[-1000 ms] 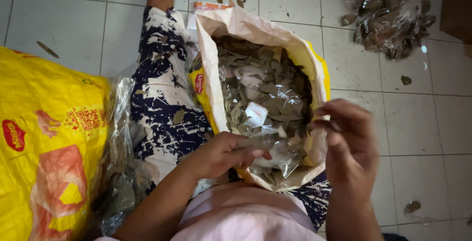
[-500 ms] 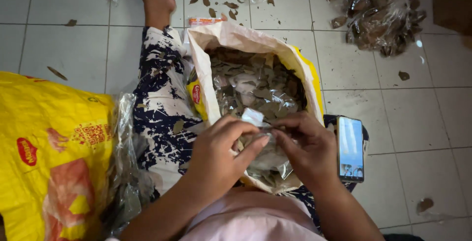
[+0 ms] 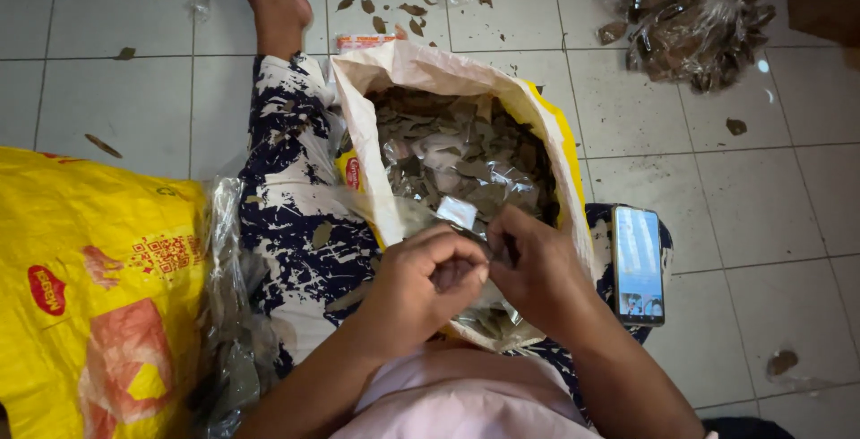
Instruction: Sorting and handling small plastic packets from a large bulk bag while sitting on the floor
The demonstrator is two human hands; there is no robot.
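Both hands have drawn closer together since the earlier frame, meeting over the near rim of an open sack [image 3: 408,67] of dried leaves [image 3: 466,152]. Left hand [image 3: 428,282] and right hand [image 3: 537,269] are curled shut, pinching a small clear packet [image 3: 459,212] between them. Right lies a phone [image 3: 638,264]; left, a yellow bag [image 3: 85,287].

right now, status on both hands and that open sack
Left hand and right hand together, pinching a small clear packet. Open sack of dried leaves between the legs. Phone beside the right hand, apart.
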